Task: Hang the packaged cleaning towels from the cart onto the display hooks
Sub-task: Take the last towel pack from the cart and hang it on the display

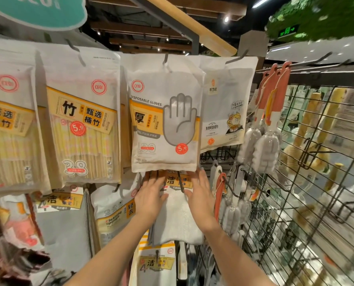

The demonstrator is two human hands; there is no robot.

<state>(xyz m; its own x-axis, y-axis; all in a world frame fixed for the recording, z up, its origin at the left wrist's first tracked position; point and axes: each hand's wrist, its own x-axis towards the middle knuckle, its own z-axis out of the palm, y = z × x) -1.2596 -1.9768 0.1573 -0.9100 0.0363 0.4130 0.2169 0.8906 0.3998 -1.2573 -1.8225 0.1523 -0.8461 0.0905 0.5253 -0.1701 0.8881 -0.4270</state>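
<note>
Towel pack (177, 205): on a hook (181, 182), just below the disposable gloves pack (164, 120).
My left hand (150, 196): on the towel pack's left side.
My right hand (199, 195): on its right side.
Sponge pack (114, 209): left of my hands.
Bottle brushes (262, 145): to the right.

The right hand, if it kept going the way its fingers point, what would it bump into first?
Probably the bottom edge of the disposable gloves pack: the right hand points up at it, fingertips just below, beside the towel pack.
</note>
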